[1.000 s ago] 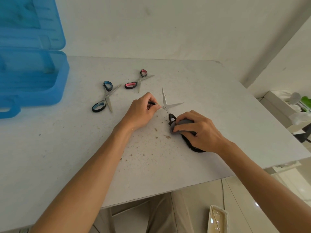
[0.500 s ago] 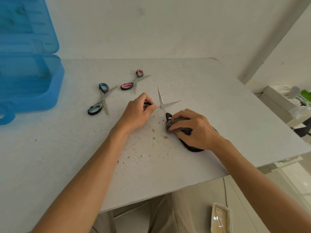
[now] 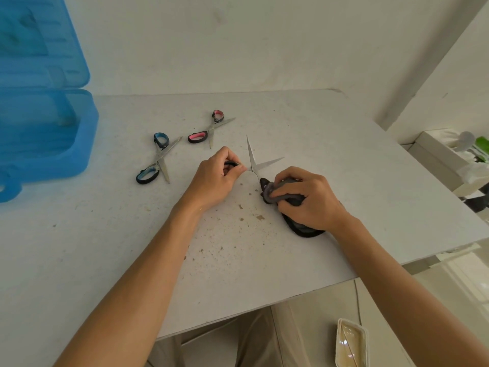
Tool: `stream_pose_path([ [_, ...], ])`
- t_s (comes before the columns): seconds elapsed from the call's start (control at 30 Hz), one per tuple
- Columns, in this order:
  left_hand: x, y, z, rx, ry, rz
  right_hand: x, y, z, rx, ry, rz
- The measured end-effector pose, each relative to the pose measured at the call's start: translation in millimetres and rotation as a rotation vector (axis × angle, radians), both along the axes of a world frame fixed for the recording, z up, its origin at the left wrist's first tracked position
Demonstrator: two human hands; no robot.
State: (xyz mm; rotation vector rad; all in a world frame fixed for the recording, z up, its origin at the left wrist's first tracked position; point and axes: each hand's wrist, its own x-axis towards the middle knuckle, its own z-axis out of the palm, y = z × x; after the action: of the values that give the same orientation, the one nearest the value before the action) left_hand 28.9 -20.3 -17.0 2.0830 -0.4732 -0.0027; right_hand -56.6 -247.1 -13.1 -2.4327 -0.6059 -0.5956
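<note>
Head cam looking down at the bench [image 3: 330, 133]: black scissors [image 3: 250, 156] lying near the middle, blades spread in a V pointing away. Left hand [image 3: 214, 181] has its fingers curled round the small handle loop. Right hand [image 3: 309, 200] is clamped over the big grey-and-black handle, holding it down on the bench. Blue-handled scissors [image 3: 158, 158] and pink-handled scissors [image 3: 209, 129] lie just beyond the left hand, both open. Blue case [image 3: 47, 128] sits far left.
</note>
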Motion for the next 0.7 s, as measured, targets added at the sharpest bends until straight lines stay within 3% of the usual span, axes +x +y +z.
stream_pose_path([
  [0.17,-0.5,1.3,1.8,-0.038,0.058,-0.040,-0.5,-1.2,0.4,0.181,-0.042,-0.162],
  [0.33,-0.5,1.3,1.5,-0.016,0.035,-0.022,-1.3,0.7,-4.4,-0.124,-0.044,-0.108],
  [0.43,-0.5,0.7,0.6,-0.002,0.023,-0.009,-0.9,3.7,-2.1,-0.154,-0.031,-0.077],
  [0.57,-0.7,1.1,0.3,-0.017,0.025,0.000,-6.3,-4.4,8.5,0.196,0.163,-0.069],
  [0.63,-0.3,1.3,1.1,-0.026,0.033,0.001,-7.8,-6.5,10.7,0.338,0.148,-0.159],
  [0.7,-0.6,0.7,1.4,-0.023,0.031,0.002,-7.1,-4.1,6.9,0.314,0.070,-0.198],
])
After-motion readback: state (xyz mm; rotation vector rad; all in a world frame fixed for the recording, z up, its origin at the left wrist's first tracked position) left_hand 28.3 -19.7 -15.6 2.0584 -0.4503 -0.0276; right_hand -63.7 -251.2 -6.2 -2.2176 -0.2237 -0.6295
